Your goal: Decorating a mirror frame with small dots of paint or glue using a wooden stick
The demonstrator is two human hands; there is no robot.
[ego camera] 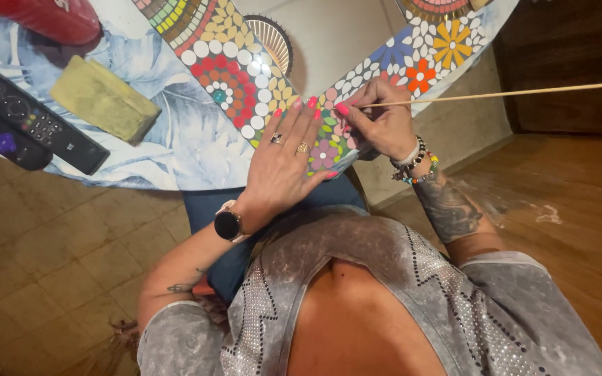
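A mosaic piece [231, 66] covered in coloured tiles and flower patterns lies on the table, its corner pointing toward me. My left hand [283, 157] rests flat on that corner, fingers spread, with rings and a black watch on the wrist. My right hand [381, 122] pinches a long thin wooden stick [517, 92] that runs out to the right, its tip touching the tiles near a pink flower [324, 154]. Beaded bracelets circle the right wrist.
A yellow-green sponge block [102, 97] sits on the leaf-patterned tablecloth [175, 139]. Two black remote controls [29, 118] lie at the left edge. A red object [43, 17] is at the top left. Tiled floor lies below, wooden floor to the right.
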